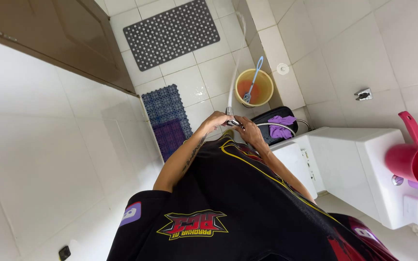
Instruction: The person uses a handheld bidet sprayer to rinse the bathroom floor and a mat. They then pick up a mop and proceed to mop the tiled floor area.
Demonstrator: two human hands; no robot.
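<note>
Spray nozzle (232, 122) gripped by both hands at centre: left hand (215, 121) closed on head, right hand (248, 130) apparently clamped on hose end. Nozzle aimed at yellow bucket (253, 87), 12 o'clock, so water is caught.

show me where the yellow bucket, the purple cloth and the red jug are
yellow bucket (266, 79): head view, on its right rim.
purple cloth (281, 125): head view, middle of the bunched fabric.
red jug (414, 162): head view, on its round body.
</note>
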